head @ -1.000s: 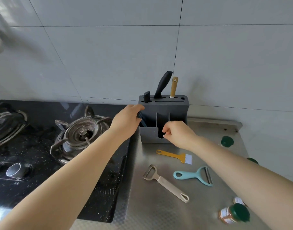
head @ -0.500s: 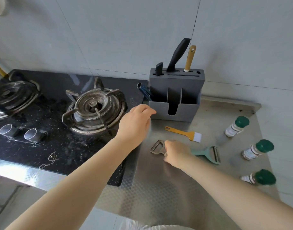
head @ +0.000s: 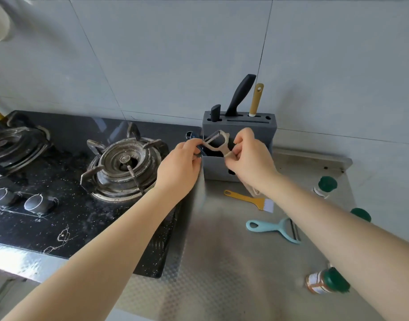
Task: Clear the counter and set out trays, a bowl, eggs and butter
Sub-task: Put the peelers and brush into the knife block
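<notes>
Clearing step: the right hand pinches the beige peeler over the holder; the left hand pinches its head. Next, lower it into the left slot.

Bare counter ahead; brush, blue peeler, perhaps three jars crowd right.

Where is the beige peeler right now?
In the head view the beige peeler is off the counter, held by the right hand in front of the grey knife block, its head by the left hand.
</notes>
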